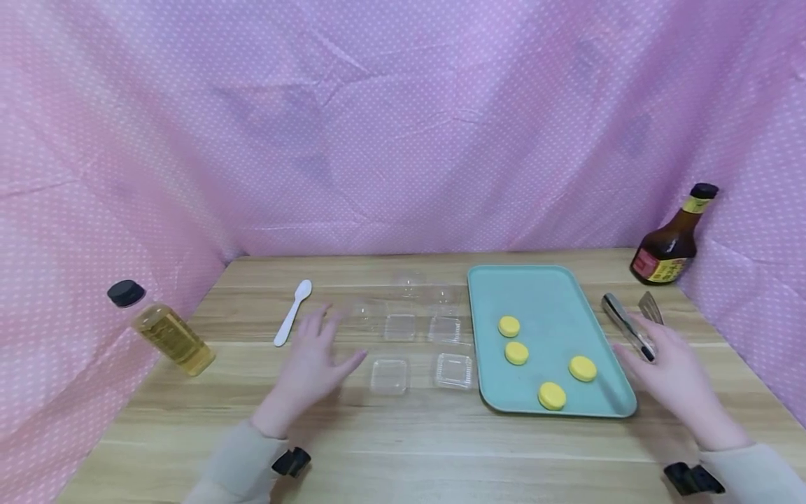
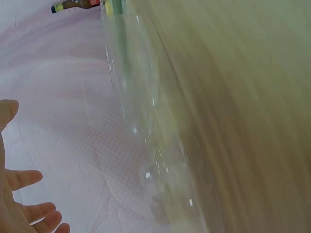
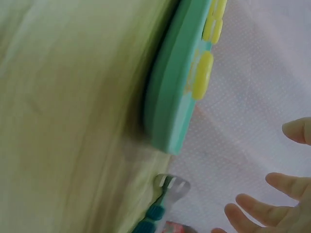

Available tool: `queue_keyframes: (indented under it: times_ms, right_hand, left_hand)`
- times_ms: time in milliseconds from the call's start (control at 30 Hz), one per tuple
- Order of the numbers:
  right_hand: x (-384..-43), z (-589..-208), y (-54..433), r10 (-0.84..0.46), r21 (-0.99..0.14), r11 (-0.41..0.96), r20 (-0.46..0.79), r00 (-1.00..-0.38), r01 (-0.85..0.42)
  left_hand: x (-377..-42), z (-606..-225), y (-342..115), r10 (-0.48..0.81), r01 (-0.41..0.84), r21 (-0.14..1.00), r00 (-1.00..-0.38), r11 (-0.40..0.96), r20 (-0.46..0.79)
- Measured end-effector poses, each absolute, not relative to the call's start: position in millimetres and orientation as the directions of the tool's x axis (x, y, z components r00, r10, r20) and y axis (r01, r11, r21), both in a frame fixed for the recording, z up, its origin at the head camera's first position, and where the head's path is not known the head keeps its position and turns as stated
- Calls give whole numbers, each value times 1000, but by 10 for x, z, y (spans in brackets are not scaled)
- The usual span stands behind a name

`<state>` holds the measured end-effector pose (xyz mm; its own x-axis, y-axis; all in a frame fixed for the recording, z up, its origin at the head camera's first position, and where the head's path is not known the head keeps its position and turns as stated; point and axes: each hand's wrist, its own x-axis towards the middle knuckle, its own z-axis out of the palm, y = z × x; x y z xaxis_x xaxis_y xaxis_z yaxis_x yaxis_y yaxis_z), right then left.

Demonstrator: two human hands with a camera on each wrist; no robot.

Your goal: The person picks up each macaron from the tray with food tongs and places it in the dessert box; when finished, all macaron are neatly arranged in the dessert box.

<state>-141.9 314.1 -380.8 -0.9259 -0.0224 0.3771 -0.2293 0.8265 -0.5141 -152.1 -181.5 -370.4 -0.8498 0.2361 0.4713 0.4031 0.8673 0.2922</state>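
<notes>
My left hand (image 1: 311,367) hovers over the table with fingers spread, holding nothing. It is between a white plastic spoon (image 1: 294,313) and several clear plastic boxes (image 1: 389,376), which stand with domed lids raised. In the left wrist view the fingers (image 2: 24,180) are apart from the boxes (image 2: 160,194). On a teal tray (image 1: 535,290) lie several yellow round discs (image 1: 583,368), like small cakes or macarons. My right hand (image 1: 676,364) is by the tray's right edge, fingers spread, near metal tongs (image 1: 620,315) with a slotted end. The hand partly hides the tongs.
A bottle of yellow liquid (image 1: 170,336) with a black cap stands at the left. At the back right is a brown sauce bottle (image 1: 670,245). Pink dotted cloth (image 1: 378,140) hangs around the wooden table (image 1: 441,448).
</notes>
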Motion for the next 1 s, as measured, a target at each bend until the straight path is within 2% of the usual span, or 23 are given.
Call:
queue_keyframes:
  times_ms: [233,400,567,767,1000]
  right_hand:
    - [-1456,-3861,3311,25,-572,818,148,-989,-65]
    - [-1499,-3857,3424,48,-552,833,18,-999,30]
    - [-1568,-3864,3560,11,-495,868,-31,-999,25]
    - [-1638,-3889,3686,-57,-452,892,-60,-997,-24]
    - [-1678,-3924,3820,-61,-487,873,-142,-988,17]
  left_hand:
    - [-1524,-3703,-1558,302,473,294,-827,831,475]
    - [-1551,-3694,-1399,353,501,315,-834,806,423]
    - [-1570,-3715,-1259,403,512,329,-847,794,346]
    - [-1609,-3776,-1121,464,544,324,-835,774,295]
    - [-1619,-3838,-987,479,527,396,-850,752,221]
